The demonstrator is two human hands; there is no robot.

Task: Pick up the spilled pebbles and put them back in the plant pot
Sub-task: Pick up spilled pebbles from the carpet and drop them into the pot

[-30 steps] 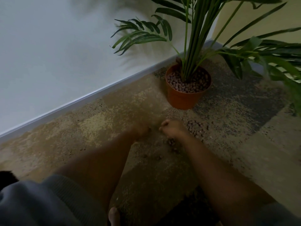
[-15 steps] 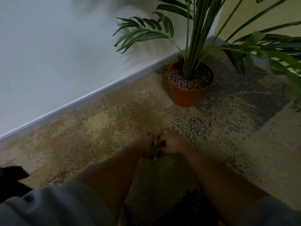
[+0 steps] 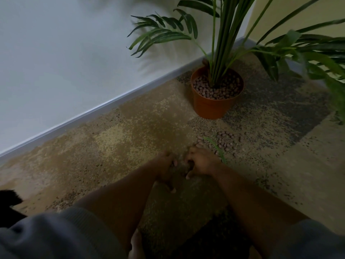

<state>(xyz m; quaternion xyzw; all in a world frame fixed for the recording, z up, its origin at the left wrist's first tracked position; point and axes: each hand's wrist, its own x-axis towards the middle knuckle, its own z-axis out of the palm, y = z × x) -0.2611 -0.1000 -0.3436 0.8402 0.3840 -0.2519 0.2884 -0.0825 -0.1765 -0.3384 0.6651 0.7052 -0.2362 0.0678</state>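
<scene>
Mottled carpet (image 3: 130,139) hid pebbles (image 3: 222,141), easily missed or dropped from the left hand (image 3: 167,168) and right hand (image 3: 200,163) (curled; contents could not be told).

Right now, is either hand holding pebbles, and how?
Cannot tell. The left hand and right hand are curled low over the carpet, insides hidden. The spilled pebbles lie just beyond the right hand.

Carpet (image 3: 130,139) open between hands and pot (image 3: 211,109); fronds (image 3: 291,51) overhang pot rim, right side.
</scene>
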